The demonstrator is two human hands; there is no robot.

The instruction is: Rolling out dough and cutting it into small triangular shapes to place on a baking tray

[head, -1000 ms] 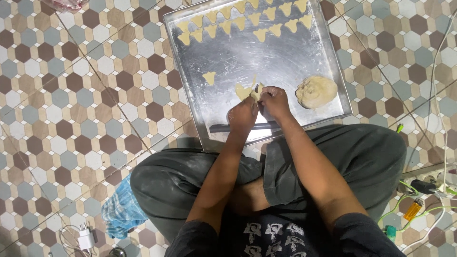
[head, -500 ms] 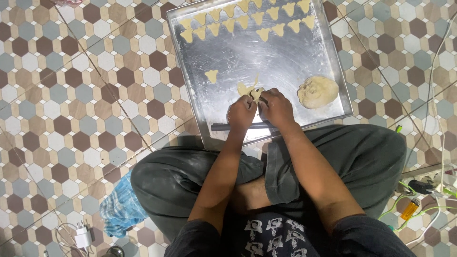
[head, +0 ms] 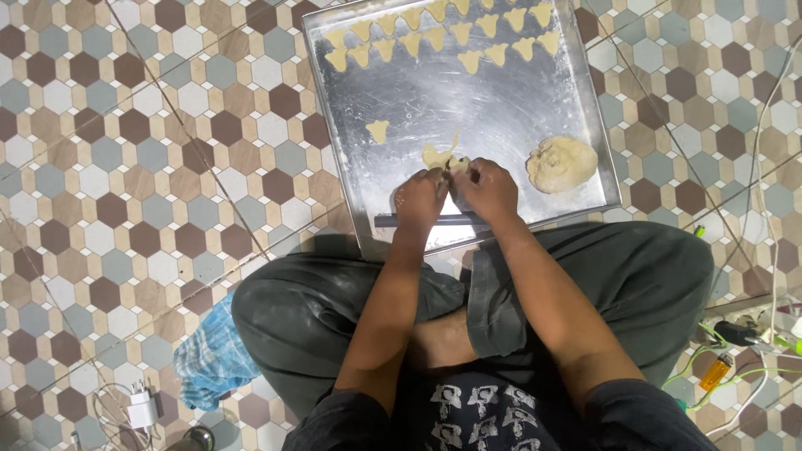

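Dough piece [head: 436,156] apparently between both hands' [head: 455,188] curled fingertips [head: 461,167].

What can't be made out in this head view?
- Dough piece: its near part sits under the fingertips of the left hand and right hand.
- Dark stick: its middle is covered by both hands.
- Top dough row: cut by the frame's upper edge.

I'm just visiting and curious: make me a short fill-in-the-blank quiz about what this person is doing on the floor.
1. Both hands, left hand and right hand, pinch a piece of ____ over the metal tray.
2. The dough lump lies on the tray to the ____ of the hands.
3. The shaped pieces are lined up along the tray's ____ edge.

Missing words: dough; right; far
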